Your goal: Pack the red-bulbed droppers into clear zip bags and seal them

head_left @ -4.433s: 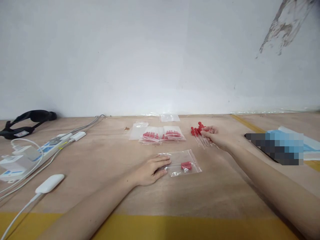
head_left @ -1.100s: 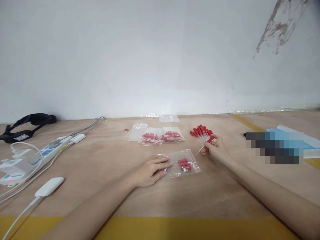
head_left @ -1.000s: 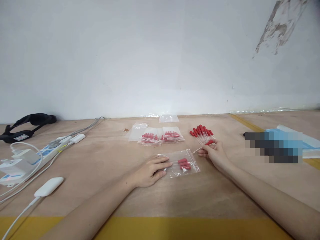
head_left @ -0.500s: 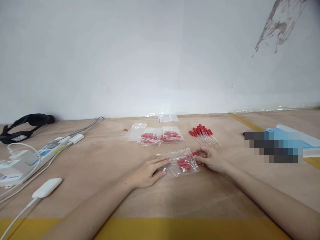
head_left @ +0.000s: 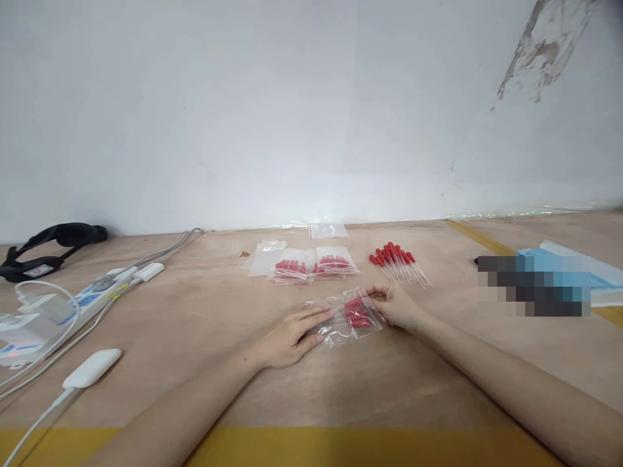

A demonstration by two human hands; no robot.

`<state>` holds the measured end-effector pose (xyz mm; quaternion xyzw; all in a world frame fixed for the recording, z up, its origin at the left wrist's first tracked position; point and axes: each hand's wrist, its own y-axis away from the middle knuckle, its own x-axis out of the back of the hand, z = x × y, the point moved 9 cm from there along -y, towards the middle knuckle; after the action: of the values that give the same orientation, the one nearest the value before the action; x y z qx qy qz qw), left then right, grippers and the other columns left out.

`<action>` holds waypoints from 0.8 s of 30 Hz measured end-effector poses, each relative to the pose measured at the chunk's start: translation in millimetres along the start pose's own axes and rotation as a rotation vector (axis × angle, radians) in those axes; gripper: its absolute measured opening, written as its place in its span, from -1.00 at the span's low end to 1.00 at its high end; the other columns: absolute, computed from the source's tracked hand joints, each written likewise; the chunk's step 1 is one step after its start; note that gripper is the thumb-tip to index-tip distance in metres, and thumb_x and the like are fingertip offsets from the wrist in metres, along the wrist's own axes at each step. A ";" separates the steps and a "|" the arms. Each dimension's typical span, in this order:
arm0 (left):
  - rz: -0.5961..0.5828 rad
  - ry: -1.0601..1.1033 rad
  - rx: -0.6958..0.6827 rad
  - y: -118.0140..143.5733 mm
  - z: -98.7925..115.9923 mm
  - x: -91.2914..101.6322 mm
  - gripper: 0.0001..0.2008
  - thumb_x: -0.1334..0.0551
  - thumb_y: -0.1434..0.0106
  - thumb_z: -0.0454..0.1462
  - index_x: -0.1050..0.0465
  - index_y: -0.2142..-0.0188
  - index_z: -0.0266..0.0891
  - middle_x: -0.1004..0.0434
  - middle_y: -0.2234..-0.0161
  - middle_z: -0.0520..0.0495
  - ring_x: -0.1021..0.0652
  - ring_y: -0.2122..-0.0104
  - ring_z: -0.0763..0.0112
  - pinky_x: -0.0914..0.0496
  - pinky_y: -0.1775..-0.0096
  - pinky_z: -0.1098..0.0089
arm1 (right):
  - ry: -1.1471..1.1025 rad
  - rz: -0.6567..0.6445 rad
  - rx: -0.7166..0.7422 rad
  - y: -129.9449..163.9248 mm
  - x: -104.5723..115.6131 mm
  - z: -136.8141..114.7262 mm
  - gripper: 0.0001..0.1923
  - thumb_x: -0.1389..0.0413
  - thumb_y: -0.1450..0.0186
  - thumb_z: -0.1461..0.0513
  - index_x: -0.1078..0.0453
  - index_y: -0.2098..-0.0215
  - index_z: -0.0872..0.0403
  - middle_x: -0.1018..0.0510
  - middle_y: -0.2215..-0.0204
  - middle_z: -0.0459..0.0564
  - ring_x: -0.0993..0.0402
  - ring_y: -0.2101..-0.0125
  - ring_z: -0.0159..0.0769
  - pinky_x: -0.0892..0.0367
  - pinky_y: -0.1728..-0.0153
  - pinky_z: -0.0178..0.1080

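Note:
A clear zip bag (head_left: pixel 341 322) with several red-bulbed droppers (head_left: pixel 357 314) in it lies at the table's middle. My left hand (head_left: pixel 291 332) rests on the bag's left end, fingers on top and thumb at its edge, holding it down. At the bag's right end, my right hand (head_left: pixel 396 303) has its fingertips closed on the mouth, and the plastic is crumpled there. One dropper bulb (head_left: pixel 352 301) sits just inside the mouth. A loose row of red-bulbed droppers (head_left: pixel 398 263) lies just behind my right hand.
Two filled bags of droppers (head_left: pixel 311 266) and empty bags (head_left: pixel 329 230) lie farther back. A power strip with cables (head_left: pixel 73 303), a white adapter (head_left: pixel 91 368) and a black strap (head_left: pixel 53 237) are at the left. Blue sheets (head_left: pixel 579 272) lie at the right.
My right hand took one dropper from the loose row, carried it left and slid it bulb-last into the bag's mouth. The bag has bunched up. My left hand stayed put.

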<state>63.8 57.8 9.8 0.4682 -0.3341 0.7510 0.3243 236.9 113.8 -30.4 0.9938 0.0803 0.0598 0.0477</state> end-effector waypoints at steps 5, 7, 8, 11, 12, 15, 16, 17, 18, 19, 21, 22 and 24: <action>0.004 0.007 -0.013 0.0 0.6 0.0 -0.57 0.00 -0.33 -0.21 -0.06 -0.18 -0.06 -0.13 -0.17 -0.03 -0.19 -0.16 0.29 -0.06 -0.16 0.14 | 0.085 0.033 0.035 2.0 -1.2 -2.1 -0.72 -0.23 0.07 0.13 -0.36 0.46 0.14 -0.51 0.59 -0.07 -0.37 0.62 -0.43 -0.19 0.69 -0.42; -0.007 -0.005 -0.004 0.2 0.2 -0.6 -0.58 0.01 -0.34 -0.20 -0.06 -0.18 -0.05 -0.12 -0.18 -0.03 -0.18 -0.16 0.30 -0.05 -0.17 0.14 | 0.157 0.087 0.046 4.3 1.1 -4.5 -0.75 -0.21 0.04 0.12 -0.35 0.51 0.14 -0.44 0.69 -0.12 -0.28 0.70 -0.48 -0.11 0.73 -0.44; -0.014 -0.011 0.003 0.3 -0.3 -1.0 -0.59 0.01 -0.34 -0.20 -0.07 -0.18 -0.05 -0.10 -0.19 -0.03 -0.17 -0.16 0.30 -0.04 -0.17 0.14 | 0.183 0.093 0.046 5.2 1.3 -5.2 -0.76 -0.19 0.01 0.12 -0.34 0.53 0.14 -0.40 0.72 -0.15 -0.23 0.73 -0.51 -0.08 0.75 -0.45; -0.026 -0.013 0.009 0.6 -0.2 -1.3 -0.60 0.03 -0.35 -0.19 -0.09 -0.17 -0.04 -0.09 -0.19 -0.03 -0.18 -0.16 0.31 -0.04 -0.17 0.14 | 0.254 0.027 -0.002 3.4 3.9 -2.4 -0.76 -0.10 -0.07 0.09 -0.36 0.48 0.13 -0.39 0.72 -0.17 -0.10 0.79 -0.56 -0.03 0.77 -0.43; -0.025 -0.008 0.009 0.6 0.1 -1.0 -0.61 0.03 -0.35 -0.18 -0.10 -0.16 -0.04 -0.09 -0.19 -0.03 -0.19 -0.16 0.31 -0.05 -0.16 0.15 | 0.301 0.027 -0.010 1.1 10.5 -2.9 -0.76 -0.08 -0.08 0.09 -0.38 0.45 0.12 -0.42 0.69 -0.15 -0.10 0.79 -0.55 -0.04 0.76 -0.43; -0.019 0.008 0.015 0.2 1.0 0.4 -0.61 0.02 -0.34 -0.18 -0.12 -0.15 -0.06 -0.12 -0.18 -0.04 -0.20 -0.15 0.31 -0.07 -0.16 0.17 | 0.574 0.252 0.116 -9.0 52.2 -25.9 -0.83 -0.08 -0.07 0.16 -0.40 0.48 0.11 -0.49 0.59 -0.08 -0.28 0.65 -0.47 -0.17 0.61 -0.40; -0.016 0.012 0.017 0.0 1.5 1.0 -0.62 0.01 -0.34 -0.18 -0.13 -0.14 -0.08 -0.13 -0.17 -0.04 -0.21 -0.14 0.32 -0.09 -0.15 0.19 | 0.691 0.361 0.181 -11.2 66.3 -38.4 -0.86 -0.09 -0.05 0.19 -0.41 0.50 0.10 -0.51 0.56 -0.06 -0.35 0.57 -0.42 -0.20 0.54 -0.39; -0.012 0.015 0.017 -0.3 2.1 1.7 -0.62 0.01 -0.33 -0.19 -0.14 -0.13 -0.10 -0.15 -0.17 -0.05 -0.21 -0.14 0.32 -0.10 -0.15 0.20 | 0.787 0.441 0.206 -14.2 77.2 -47.2 -0.88 -0.08 -0.05 0.20 -0.41 0.50 0.10 -0.51 0.55 -0.05 -0.38 0.51 -0.38 -0.21 0.48 -0.37; -0.009 0.016 0.016 -0.5 2.9 2.4 -0.62 0.00 -0.33 -0.18 -0.15 -0.13 -0.11 -0.16 -0.16 -0.06 -0.22 -0.14 0.32 -0.12 -0.14 0.21 | 0.874 0.478 0.215 -18.8 83.3 -53.5 -0.88 -0.07 -0.05 0.22 -0.41 0.52 0.10 -0.52 0.53 -0.02 -0.40 0.47 -0.35 -0.21 0.45 -0.36; -0.004 0.015 0.015 -0.6 3.5 3.2 -0.63 0.00 -0.33 -0.18 -0.16 -0.12 -0.13 -0.17 -0.15 -0.07 -0.23 -0.13 0.32 -0.13 -0.14 0.21 | 0.950 0.495 0.194 -24.1 87.2 -56.8 -0.88 -0.07 -0.05 0.23 -0.42 0.53 0.10 -0.52 0.52 0.00 -0.41 0.44 -0.32 -0.20 0.44 -0.35; -0.002 0.003 0.013 -0.6 4.2 3.7 -0.62 0.01 -0.33 -0.18 -0.15 -0.12 -0.14 -0.17 -0.15 -0.08 -0.23 -0.13 0.31 -0.13 -0.14 0.20 | 1.059 0.480 0.117 -35.6 88.9 -56.7 -0.86 -0.05 -0.05 0.23 -0.40 0.58 0.11 -0.51 0.52 0.03 -0.41 0.43 -0.29 -0.18 0.45 -0.33; -0.006 -0.006 0.012 -0.4 4.4 3.4 -0.62 0.02 -0.34 -0.18 -0.14 -0.13 -0.14 -0.16 -0.16 -0.08 -0.22 -0.14 0.30 -0.12 -0.14 0.19 | 1.096 0.473 0.075 -40.4 88.4 -55.1 -0.85 -0.05 -0.05 0.22 -0.39 0.59 0.12 -0.50 0.52 0.05 -0.41 0.42 -0.27 -0.18 0.46 -0.33; -0.022 -0.028 0.014 0.2 3.7 1.6 -0.60 0.04 -0.34 -0.17 -0.10 -0.15 -0.14 -0.14 -0.17 -0.07 -0.19 -0.15 0.29 -0.10 -0.15 0.17 | 1.136 0.472 0.009 -48.1 87.2 -51.0 -0.85 -0.06 -0.05 0.20 -0.38 0.58 0.12 -0.48 0.50 0.07 -0.41 0.41 -0.25 -0.17 0.46 -0.32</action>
<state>64.9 55.0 12.5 0.4846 -0.3285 0.7430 0.3244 308.5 179.8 24.6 0.7977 -0.1290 0.5887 -0.0211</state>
